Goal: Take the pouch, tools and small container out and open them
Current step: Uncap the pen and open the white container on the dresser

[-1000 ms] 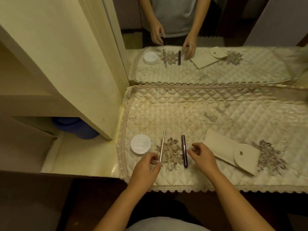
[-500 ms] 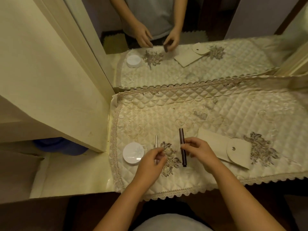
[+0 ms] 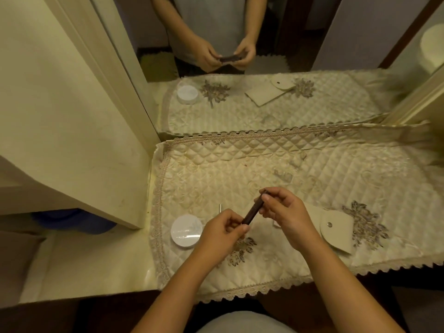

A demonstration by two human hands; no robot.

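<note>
A person stands at a dressing table covered with a quilted cream cloth (image 3: 240, 169) edged in lace, both bare hands raised just above it. The left hand (image 3: 219, 233) pinches the near end of a slim dark stick (image 3: 252, 211), thumb and fingers closed on it. The right hand (image 3: 286, 212) grips the far end of the same stick, fingers curled round its tip. The stick is held off the cloth, tilted, its far end higher and to the right.

Beside the left hand a small round white container (image 3: 186, 230) sits on the cloth, lid on. A thin metal tool (image 3: 220, 209) lies just behind the left hand, mostly hidden by it. To the right, partly under the right hand, a flat beige pouch (image 3: 336, 230) lies with its rounded flap and snap showing; the flap appears open.

A mirror (image 3: 264, 68) along the back of the table repeats the scene: two hands on the dark stick, the container, the pouch. A cream cabinet panel (image 3: 72, 116) rises at the left.
</note>
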